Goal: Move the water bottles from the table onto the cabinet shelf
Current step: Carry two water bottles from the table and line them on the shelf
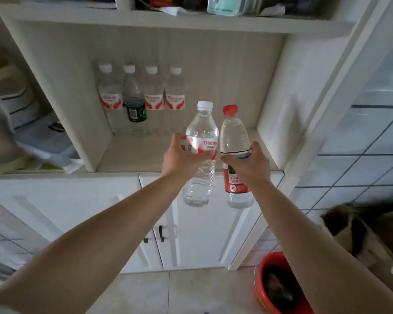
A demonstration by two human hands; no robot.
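Fingers (210, 152) of our left hand (182, 158) were wrapped round the labelled middle of a white-capped bottle (201, 152), and our right hand (250, 163) gripped a red-capped bottle (234, 155) the same way, both upright and held side by side, so we judged they could go in together. They hung just before the front edge of the cabinet shelf (145, 155), not yet on it. Against its back edge stood four bottles (141, 100) in a row, all thin, clear, ribbed plastic with glossy labels.
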